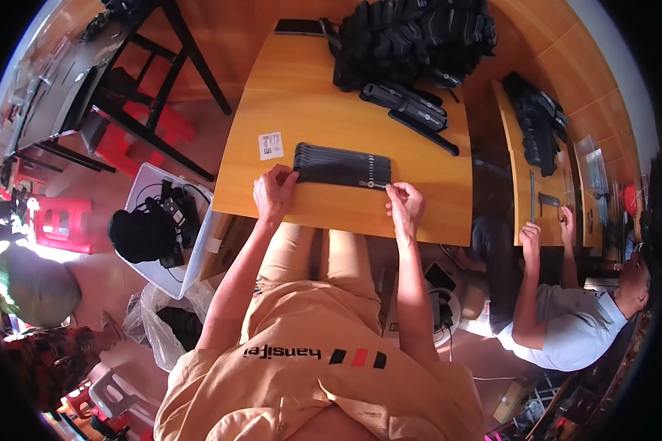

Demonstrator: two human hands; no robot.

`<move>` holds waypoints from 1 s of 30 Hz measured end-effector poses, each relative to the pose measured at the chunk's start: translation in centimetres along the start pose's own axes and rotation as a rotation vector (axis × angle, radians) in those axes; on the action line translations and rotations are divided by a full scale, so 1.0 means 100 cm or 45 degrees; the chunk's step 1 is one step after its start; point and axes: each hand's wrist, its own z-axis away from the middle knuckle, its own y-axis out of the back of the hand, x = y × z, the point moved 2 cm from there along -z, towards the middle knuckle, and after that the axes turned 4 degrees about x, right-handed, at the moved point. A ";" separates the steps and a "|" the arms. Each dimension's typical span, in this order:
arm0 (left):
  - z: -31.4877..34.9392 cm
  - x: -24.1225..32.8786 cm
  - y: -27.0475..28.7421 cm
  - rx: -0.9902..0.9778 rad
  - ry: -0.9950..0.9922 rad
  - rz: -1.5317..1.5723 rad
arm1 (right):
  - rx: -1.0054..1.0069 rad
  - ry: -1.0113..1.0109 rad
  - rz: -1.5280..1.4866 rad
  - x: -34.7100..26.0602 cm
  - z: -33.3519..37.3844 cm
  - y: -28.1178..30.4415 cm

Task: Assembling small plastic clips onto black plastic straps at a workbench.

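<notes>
Several dark grey strips point(338, 165) lie overlapped in a neat row on the wooden table point(331, 202) in front of me. Light dots run down the row near its right end, with a small silver fitting on the nearest strip point(372, 184). At the lower left corner of the row, my left hand point(275, 189) pinches the end of the nearest strip. My right hand point(406, 203) has thumb and fingertips closed on that strip's other end, beside the silver fitting. What the strips are exactly cannot be made out.
A big heap of black strips point(412, 37) and loose dark bundles point(404, 106) sit at the table's back. A white label point(271, 145) lies left of the row. On the floor stands a white bin point(143, 191). Another person point(566, 323) works at a table on the right.
</notes>
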 end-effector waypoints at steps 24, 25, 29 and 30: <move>0.000 0.000 -0.002 0.017 -0.001 0.027 | 0.060 -0.002 0.023 -0.008 0.002 -0.002; 0.000 0.001 -0.002 0.018 -0.013 0.037 | 0.053 0.015 0.025 -0.007 0.001 -0.002; -0.001 0.000 -0.002 0.041 -0.048 0.056 | 0.058 0.018 0.009 -0.011 0.003 -0.003; -0.001 0.000 -0.003 0.039 -0.047 0.055 | 0.059 0.017 0.010 -0.010 0.002 -0.003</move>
